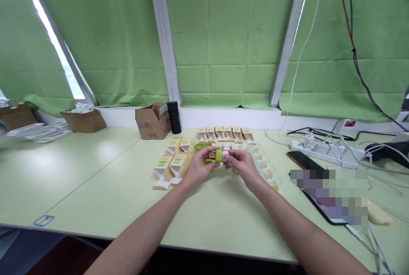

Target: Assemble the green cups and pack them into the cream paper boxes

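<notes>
Both hands meet over the table around a small green cylinder-shaped piece (pixel 219 155) with a white end on the right and a pale loop on the left. My left hand (pixel 200 165) grips it from the loop side, fingers closed. At the white end, my right hand (pixel 243 164) pinches with thumb and fingertips. Behind them lie more green pieces (pixel 202 146) and some white ones (pixel 227 145), partly hidden. Left of my left hand stand several cream boxes with green labels (pixel 181 165). Clear plastic cups with yellow centres (pixel 267 175) lie right of my right hand.
A row of similar cream boxes (pixel 223 134) stands at the back, with a cardboard box (pixel 152 122) and black bottle (pixel 174 117) to its left. On the right are a power strip (pixel 322 153), tangled cables, a phone (pixel 306 163) and a partly blurred tablet (pixel 329 217).
</notes>
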`<state>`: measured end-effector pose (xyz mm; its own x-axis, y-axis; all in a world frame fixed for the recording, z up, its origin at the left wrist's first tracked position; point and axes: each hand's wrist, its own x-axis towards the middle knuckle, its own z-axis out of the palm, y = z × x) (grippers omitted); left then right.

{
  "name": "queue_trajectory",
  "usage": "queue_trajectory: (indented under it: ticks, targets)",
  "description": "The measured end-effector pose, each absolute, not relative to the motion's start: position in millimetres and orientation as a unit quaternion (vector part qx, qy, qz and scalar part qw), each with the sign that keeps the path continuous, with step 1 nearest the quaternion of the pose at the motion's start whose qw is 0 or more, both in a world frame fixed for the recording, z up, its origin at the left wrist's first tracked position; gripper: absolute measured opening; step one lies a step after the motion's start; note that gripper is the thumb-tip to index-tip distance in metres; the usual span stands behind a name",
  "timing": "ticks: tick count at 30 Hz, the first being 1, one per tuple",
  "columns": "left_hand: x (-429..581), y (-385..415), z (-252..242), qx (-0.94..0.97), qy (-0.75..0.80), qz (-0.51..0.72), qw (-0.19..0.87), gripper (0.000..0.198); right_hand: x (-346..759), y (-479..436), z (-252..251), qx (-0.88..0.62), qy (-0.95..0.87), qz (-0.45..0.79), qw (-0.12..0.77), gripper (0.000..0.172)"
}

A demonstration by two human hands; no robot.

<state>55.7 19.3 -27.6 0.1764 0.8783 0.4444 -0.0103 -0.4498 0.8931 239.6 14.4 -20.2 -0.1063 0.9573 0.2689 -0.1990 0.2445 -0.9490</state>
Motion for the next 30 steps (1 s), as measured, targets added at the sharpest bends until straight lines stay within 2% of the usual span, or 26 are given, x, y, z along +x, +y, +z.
queue_trajectory:
  ticks: [8,13,17,23,30]
  targets:
    - [57.5,18.4,-31.1,0.664,0.335,0.550,0.380,0.048,235.7,14.2,-27.6,-0.343,-0.541,0.504,0.580,0.048]
    - [58.8,19.0,-35.5,0.678,0.343,0.541,0.360,0.046,232.8,13.3,-30.0,-0.345,-0.525,0.495,0.600,0.060]
    - [61.9,13.6,-36.1,0.705,0.322,0.551,0.311,0.045,230.9,13.0,-29.8,-0.344,-0.511,0.501,0.609,0.058]
    - [66.9,4.8,-38.8,0.713,0.316,0.553,0.295,0.060,224.2,10.8,-32.2,-0.336,-0.491,0.509,0.622,0.054]
    - [68.4,8.9,-42.7,0.698,0.310,0.570,0.302,0.050,221.0,8.9,-34.0,-0.334,-0.521,0.480,0.622,0.053]
